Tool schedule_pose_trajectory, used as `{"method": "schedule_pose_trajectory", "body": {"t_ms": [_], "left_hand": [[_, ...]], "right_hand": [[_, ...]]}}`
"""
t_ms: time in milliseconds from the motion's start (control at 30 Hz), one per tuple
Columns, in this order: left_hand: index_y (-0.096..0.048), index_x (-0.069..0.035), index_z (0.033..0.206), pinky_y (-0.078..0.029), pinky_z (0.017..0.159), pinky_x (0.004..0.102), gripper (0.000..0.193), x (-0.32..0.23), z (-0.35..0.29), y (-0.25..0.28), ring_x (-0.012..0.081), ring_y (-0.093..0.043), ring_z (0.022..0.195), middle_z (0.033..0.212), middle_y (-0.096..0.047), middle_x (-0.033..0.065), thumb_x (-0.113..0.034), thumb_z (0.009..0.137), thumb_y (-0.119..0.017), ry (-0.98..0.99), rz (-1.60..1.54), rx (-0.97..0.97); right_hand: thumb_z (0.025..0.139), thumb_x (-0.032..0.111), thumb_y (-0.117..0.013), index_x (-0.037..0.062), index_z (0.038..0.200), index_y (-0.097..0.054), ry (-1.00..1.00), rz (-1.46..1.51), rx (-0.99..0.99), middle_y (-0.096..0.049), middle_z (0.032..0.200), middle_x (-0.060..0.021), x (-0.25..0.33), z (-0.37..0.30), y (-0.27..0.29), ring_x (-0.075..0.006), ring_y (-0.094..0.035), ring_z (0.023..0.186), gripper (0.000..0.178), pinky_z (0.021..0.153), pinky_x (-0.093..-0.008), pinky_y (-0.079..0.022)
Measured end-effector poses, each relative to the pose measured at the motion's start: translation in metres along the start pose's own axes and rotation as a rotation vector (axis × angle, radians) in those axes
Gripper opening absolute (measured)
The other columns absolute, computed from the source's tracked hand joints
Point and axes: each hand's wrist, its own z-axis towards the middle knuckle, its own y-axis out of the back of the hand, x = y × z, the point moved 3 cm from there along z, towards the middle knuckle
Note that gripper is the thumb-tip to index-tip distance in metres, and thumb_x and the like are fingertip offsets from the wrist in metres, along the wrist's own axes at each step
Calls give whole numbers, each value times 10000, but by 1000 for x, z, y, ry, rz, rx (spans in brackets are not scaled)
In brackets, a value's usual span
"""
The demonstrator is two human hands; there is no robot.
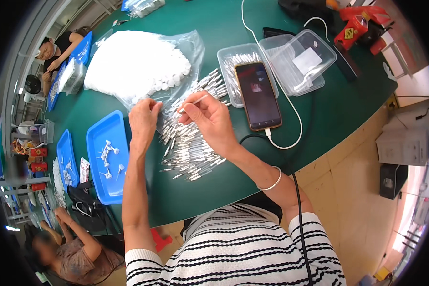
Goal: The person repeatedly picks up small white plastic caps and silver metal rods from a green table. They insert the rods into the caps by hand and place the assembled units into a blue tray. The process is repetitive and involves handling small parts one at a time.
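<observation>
A slim, straight white rod (pixel 201 97) is pinched between the thumb and fingers of the right hand (pixel 209 119), raised above the middle of the smooth green bench (pixel 329 119). The left hand (pixel 143 119) is beside it, thumb drawn in against curled fingers (whether anything small sits between them, I cannot tell). Under and between the hands spreads a loose heap of slim silver-and-white rods (pixel 195 150), hard and shiny, reaching toward the bench's near edge. Just beyond, a crinkled, transparent plastic bag (pixel 198 45) lies open, bulging with matte white rounded pieces (pixel 171 69). On the far side of the right hand, a clear rectangular plastic box (pixel 220 64) contains more rods, and a flat black glass-faced phone (pixel 259 97) leans over it, joined to a glossy white cable (pixel 299 126). Toward the bench's left edge sits a shallow blue plastic tray (pixel 112 191) with rounded corners, holding a few white, thin-stemmed pieces (pixel 108 149). A smaller blue tray (pixel 64 148) lies farther left.
</observation>
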Motion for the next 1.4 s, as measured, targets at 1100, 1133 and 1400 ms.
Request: {"method": "schedule_pose_trajectory", "body": {"t_ms": [1100, 1133, 1400], "left_hand": [[-626, 34, 1097, -543, 703, 223, 228, -45, -87, 5, 143, -661, 832, 994, -669, 97, -103, 917, -593, 631, -1679, 126], [-629, 33, 1088, -538, 695, 222, 222, -46, -87, 4, 134, -656, 820, 984, -670, 94, -103, 916, -595, 627, -1672, 124], [-660, 14, 1085, -471, 655, 218, 226, -45, -89, 0, 75, -577, 750, 915, -670, 64, -108, 899, -621, 484, -1572, 182]], "right_hand": [[956, 149, -551, -43, 1024, -596, -141, 12, 25, -651, 923, -117, -15, -9, -9, -184, -676, 839, 209, 750, -283, -558], [956, 150, -551, -41, 1019, -597, -138, 37, 29, -651, 924, -116, -16, -9, -9, -179, -674, 837, 207, 749, -282, -559], [952, 129, -554, -37, 1016, -593, -145, 41, 18, -655, 931, -110, -14, -12, -10, -156, -669, 826, 182, 749, -275, -561]]}}
